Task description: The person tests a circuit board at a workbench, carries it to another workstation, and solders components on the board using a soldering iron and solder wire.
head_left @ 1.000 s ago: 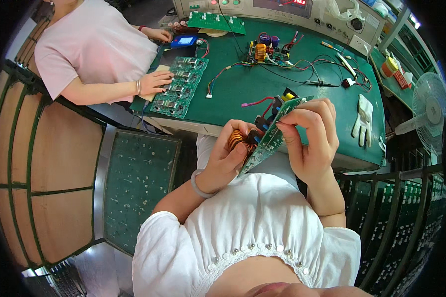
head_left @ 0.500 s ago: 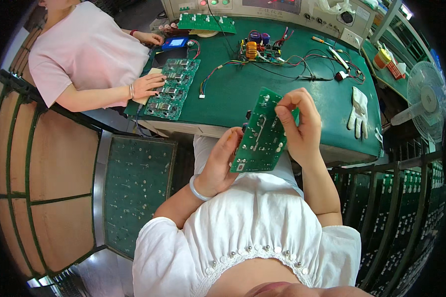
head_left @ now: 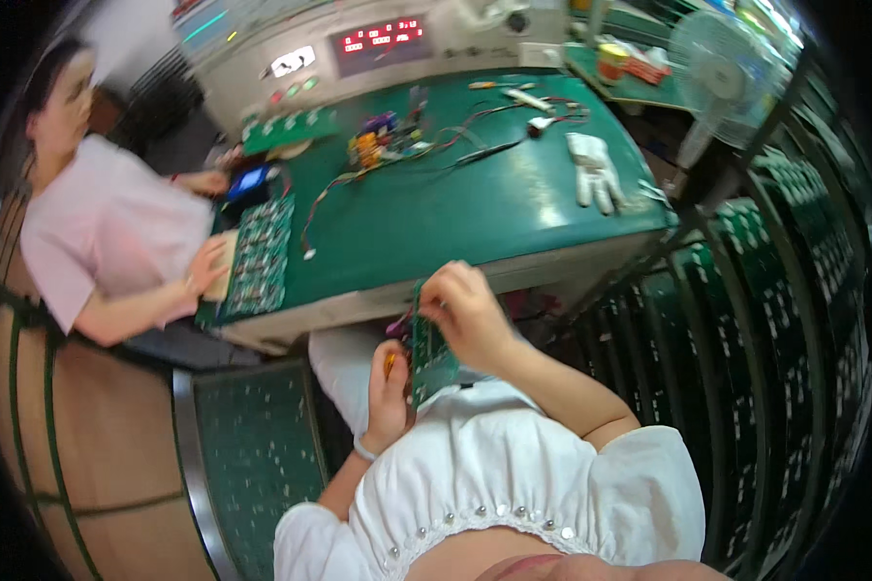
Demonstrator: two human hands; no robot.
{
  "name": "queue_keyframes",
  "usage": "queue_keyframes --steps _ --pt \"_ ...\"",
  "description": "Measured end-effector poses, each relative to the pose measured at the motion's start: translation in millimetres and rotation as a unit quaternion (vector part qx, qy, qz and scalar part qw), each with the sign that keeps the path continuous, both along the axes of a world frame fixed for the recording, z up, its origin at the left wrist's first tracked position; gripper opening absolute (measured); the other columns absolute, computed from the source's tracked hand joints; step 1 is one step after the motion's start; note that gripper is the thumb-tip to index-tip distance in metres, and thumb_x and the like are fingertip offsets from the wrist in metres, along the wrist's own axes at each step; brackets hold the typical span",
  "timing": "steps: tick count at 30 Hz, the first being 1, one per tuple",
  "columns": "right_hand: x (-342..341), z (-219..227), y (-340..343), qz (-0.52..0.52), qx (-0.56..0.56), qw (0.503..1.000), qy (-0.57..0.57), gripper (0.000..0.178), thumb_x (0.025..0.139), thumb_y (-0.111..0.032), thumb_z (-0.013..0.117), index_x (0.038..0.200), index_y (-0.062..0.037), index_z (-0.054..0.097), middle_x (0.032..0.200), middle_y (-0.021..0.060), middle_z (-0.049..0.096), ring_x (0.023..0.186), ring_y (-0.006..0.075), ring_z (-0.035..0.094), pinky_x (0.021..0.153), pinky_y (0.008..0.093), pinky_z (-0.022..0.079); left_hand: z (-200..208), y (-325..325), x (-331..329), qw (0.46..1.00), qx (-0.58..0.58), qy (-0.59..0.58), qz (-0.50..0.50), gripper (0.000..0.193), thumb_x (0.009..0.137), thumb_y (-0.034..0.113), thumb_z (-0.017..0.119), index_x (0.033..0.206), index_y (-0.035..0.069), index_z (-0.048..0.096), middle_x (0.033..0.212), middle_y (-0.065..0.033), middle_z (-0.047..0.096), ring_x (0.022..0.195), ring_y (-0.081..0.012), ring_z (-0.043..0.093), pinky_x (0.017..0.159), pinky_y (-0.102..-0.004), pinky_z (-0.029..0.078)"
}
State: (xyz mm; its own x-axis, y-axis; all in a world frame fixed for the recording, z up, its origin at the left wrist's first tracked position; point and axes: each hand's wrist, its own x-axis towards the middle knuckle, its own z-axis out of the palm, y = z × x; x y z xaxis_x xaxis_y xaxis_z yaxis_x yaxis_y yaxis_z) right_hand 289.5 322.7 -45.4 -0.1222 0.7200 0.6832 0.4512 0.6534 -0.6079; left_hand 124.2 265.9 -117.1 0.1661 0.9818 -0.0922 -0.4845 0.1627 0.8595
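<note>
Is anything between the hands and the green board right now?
Nothing visible. Both hands are already on the board: the right hand grips its upper edge, the left hand holds its lower left side. It sits in front of the chest, below the table edge.

Matt green circuit board (head_left: pixel 426 353), smooth green bench top (head_left: pixel 475 208), white cloth glove (head_left: pixel 593 171).

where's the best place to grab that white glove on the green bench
Judging from its pose, take the white glove by its cuff at the far end, coming straight down from above. It lies flat and limp on the green bench with fingers pointing toward the near edge and bare surface around it. The cuff is the widest single piece; pinching a finger would likely let the rest dangle.
</note>
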Motion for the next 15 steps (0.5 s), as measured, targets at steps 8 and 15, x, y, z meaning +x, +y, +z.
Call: queue_keyframes --steps 8,15 --pt "-18 -48 -32 -0.048 0.037 0.998 0.031 0.018 0.072 0.000 0.063 0.087 -0.0034 0.053 0.084 0.0105 0.054 0.080 0.0304 0.054 0.071 0.0383 0.043 -29 -37 -8 0.996 -0.039 0.076 -0.002 0.033 0.099 0.033 0.049 0.114 0.004 0.046 0.095 0.0010 0.049 0.082 -0.0059 0.044 0.073 -0.0196 0.037" --pt "-20 -47 -13 0.005 0.129 0.991 -0.015 0.025 0.071 0.003 0.069 0.091 -0.0011 0.055 0.091 0.0133 0.057 0.080 0.0315 0.058 0.070 0.0387 0.048 -35 -26 -6 0.977 0.045 0.159 0.135 0.027 0.098 0.023 0.051 0.117 0.005 0.044 0.101 0.0001 0.048 0.082 -0.0070 0.043 0.071 -0.0207 0.038"
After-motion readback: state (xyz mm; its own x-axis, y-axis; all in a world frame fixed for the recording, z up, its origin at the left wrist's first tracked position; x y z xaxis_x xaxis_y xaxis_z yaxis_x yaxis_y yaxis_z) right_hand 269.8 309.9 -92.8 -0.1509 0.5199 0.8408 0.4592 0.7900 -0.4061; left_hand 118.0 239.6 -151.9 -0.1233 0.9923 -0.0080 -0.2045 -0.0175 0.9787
